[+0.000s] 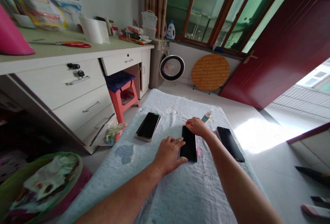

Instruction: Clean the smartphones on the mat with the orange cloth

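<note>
A black smartphone [189, 144] lies face up on the pale blue quilted cloth [185, 196]. My left hand [168, 153] rests at its left side, fingers stretched and apart, with fingertips and thumb touching the phone's edge. Over the phone's top end, my right hand [197, 127] is closed in a pinch on a thin orange strip [187, 124], mostly hidden by the fingers. A second phone [149, 125], with a light-coloured edge, lies to the left. On the right is a third dark phone [230, 143]. Just behind my right hand lies a small spray bottle [207, 115], tilted.
At left stands a white desk [69, 86] with scissors [74, 44] and a paper roll [94, 30]. A pink stool [123, 95] is tucked beside it. A filled basket [79, 169] sits at lower left. Behind are a washing machine with its door [172, 67] open and a round wooden board [210, 72].
</note>
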